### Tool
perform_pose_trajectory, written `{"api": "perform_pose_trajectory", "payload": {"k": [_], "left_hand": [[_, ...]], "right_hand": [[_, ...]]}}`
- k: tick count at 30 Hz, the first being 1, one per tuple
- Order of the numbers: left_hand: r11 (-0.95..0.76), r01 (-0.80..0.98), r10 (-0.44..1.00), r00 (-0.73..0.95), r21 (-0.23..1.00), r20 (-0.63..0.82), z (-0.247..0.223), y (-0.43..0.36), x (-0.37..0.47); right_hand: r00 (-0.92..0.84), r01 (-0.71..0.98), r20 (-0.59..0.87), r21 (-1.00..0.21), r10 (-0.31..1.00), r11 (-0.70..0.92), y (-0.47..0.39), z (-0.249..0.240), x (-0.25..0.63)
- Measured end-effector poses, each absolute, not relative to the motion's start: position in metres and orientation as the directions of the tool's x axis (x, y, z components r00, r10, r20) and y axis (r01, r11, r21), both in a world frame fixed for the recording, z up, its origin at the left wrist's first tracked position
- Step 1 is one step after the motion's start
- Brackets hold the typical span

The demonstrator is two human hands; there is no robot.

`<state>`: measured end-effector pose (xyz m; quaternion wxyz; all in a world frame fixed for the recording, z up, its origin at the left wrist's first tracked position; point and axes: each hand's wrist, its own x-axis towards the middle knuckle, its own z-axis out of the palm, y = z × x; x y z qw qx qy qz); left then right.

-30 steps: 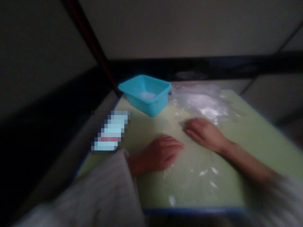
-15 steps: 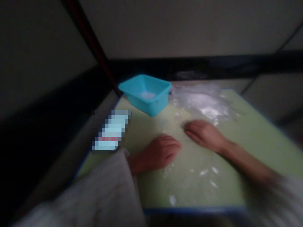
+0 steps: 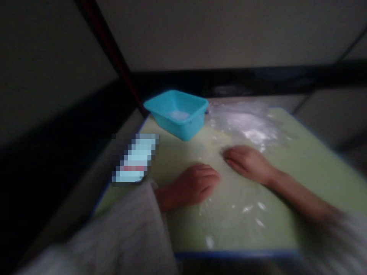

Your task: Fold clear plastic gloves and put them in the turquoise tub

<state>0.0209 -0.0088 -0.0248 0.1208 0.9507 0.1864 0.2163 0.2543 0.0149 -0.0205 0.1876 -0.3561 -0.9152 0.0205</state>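
Note:
A clear plastic bag [image 3: 229, 225] lies flat on the table, with bright glints across its front part. My left hand [image 3: 199, 183] is closed at the bag's left side, knuckles up and fingers curled under against it. Farther back, my right hand [image 3: 248, 162] rests near the bag's far part, its fingers also bent and closed. The fingertips of both hands are hidden or blurred, and a small gap separates the hands.
A turquoise plastic basin [image 3: 190, 130] with something whitish inside stands at the far left of the green table [image 3: 318, 172]. Right of it is a pile of clear plastic bags [image 3: 249, 122]. A pixelated phone-like object [image 3: 137, 158] lies at the left edge. Walls stand behind and left.

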Motion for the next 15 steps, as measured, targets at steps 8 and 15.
{"api": "perform_pose_trajectory", "payload": {"k": [8, 15], "left_hand": [[-0.898, 0.304, 0.41, 0.84, 0.319, 0.356, -0.0246, -0.0085, 0.021], [-0.904, 0.298, 0.4, 0.844, 0.306, 0.358, -0.0248, -0.0084, 0.0209]], "right_hand": [[-0.68, 0.649, 0.32, -0.156, 0.66, 0.745, 0.0151, -0.0206, 0.254], [-0.689, 0.64, 0.326, -0.144, 0.647, 0.754, 0.0153, -0.0213, 0.2543]]}}
